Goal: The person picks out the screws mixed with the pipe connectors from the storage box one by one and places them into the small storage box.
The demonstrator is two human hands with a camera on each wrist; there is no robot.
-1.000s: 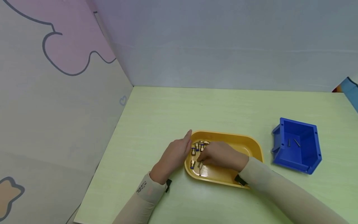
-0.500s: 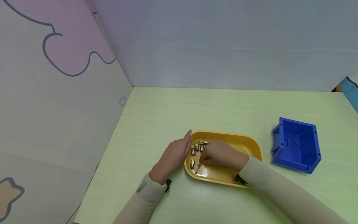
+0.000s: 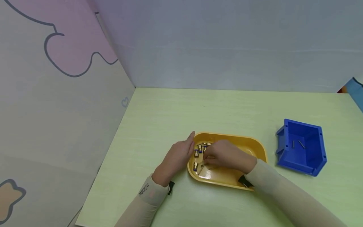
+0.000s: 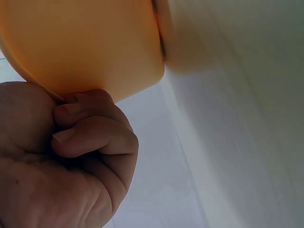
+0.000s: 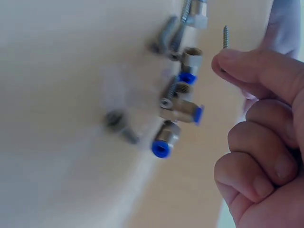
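My right hand (image 5: 259,142) pinches 1 small screw (image 5: 225,37) at the upper right of the wrist view, above the yellow tray (image 3: 252,143). My left hand (image 3: 177,157), fingers curled, grips the tray's left rim. With only its tip gripped, the screw could slip back among the fittings (image 5: 183,111).

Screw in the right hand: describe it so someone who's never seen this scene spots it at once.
Start at the yellow tray on the green table. Over its left end, beside a cluster of brass fittings with blue ends, the right hand pinches a small threaded screw at its fingertips. Unlike the screws lying loose in the tray, it is lifted, threaded tip sticking out.
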